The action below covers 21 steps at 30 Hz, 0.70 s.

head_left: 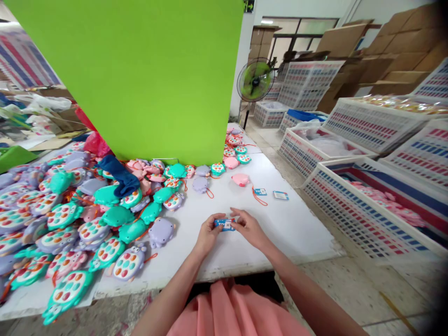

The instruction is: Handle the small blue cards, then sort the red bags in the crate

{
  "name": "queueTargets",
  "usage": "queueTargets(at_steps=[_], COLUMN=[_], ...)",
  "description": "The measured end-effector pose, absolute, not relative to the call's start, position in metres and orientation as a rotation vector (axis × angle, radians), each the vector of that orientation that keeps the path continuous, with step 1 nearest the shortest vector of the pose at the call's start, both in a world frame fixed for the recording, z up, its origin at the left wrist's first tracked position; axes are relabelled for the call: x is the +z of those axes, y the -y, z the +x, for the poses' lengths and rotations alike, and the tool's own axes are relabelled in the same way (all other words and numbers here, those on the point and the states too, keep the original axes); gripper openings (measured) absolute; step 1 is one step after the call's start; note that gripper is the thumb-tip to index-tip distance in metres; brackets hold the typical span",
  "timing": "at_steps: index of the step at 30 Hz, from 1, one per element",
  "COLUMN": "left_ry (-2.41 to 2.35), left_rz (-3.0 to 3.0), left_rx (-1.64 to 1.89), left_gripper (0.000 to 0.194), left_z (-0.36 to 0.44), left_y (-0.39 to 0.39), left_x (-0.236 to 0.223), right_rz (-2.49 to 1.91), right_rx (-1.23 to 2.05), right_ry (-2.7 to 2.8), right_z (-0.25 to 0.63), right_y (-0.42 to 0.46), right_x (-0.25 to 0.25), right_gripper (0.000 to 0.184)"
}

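Observation:
Near the front of the white table (294, 238), a small blue printed card (224, 225) is held between my two hands. My left hand (209, 232) pinches its left end between thumb and fingers. At the right end my right hand (248, 227) grips it, with a small red-orange bit showing by the fingertips. Beyond my hands lie another blue card (261, 192) beside an orange cord (259, 200), and a pale card with a blue edge (281, 195). A pink animal-shaped toy (240, 179) rests farther back. Nearest my left hand is a lilac toy (161, 232).
Teal, lilac and pink toys (115, 216) are heaped across the left side, with a dark blue cloth (121, 177) on top. A tall green panel (157, 79) rises behind. Plastic crates (350, 219) stand on the floor at right, and a fan (255, 80) stands farther back.

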State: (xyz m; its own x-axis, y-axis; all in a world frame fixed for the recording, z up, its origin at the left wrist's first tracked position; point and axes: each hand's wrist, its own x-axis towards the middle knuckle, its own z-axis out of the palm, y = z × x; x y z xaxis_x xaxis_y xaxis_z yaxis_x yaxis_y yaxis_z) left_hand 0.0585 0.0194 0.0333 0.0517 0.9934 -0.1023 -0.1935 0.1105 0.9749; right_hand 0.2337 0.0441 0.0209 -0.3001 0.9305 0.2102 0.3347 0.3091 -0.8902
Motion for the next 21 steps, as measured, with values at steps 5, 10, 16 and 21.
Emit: queueTargets(at_steps=[5, 10, 16, 21], left_ry=[-1.158, -1.379, -1.525, -1.571], left_rz=[1.339, 1.553, 1.672, 1.886], left_rx=[1.179, 1.140, 1.076, 0.997], left_gripper=[0.038, 0.049, 0.052, 0.051], left_z=[0.059, 0.057, 0.061, 0.062], left_y=[-0.013, -0.009, -0.010, -0.007], left_x=[0.023, 0.008, 0.001, -0.006], right_rz=[-1.092, -1.094, -1.099, -1.097], right_rx=[0.914, 0.777, 0.777, 0.769], right_ry=[1.926, 2.017, 2.036, 2.027], right_z=[0.233, 0.234, 0.233, 0.233], right_y=[-0.039, -0.034, -0.034, -0.033], right_x=[0.017, 0.007, -0.001, -0.001], right_gripper=[0.019, 0.021, 0.022, 0.027])
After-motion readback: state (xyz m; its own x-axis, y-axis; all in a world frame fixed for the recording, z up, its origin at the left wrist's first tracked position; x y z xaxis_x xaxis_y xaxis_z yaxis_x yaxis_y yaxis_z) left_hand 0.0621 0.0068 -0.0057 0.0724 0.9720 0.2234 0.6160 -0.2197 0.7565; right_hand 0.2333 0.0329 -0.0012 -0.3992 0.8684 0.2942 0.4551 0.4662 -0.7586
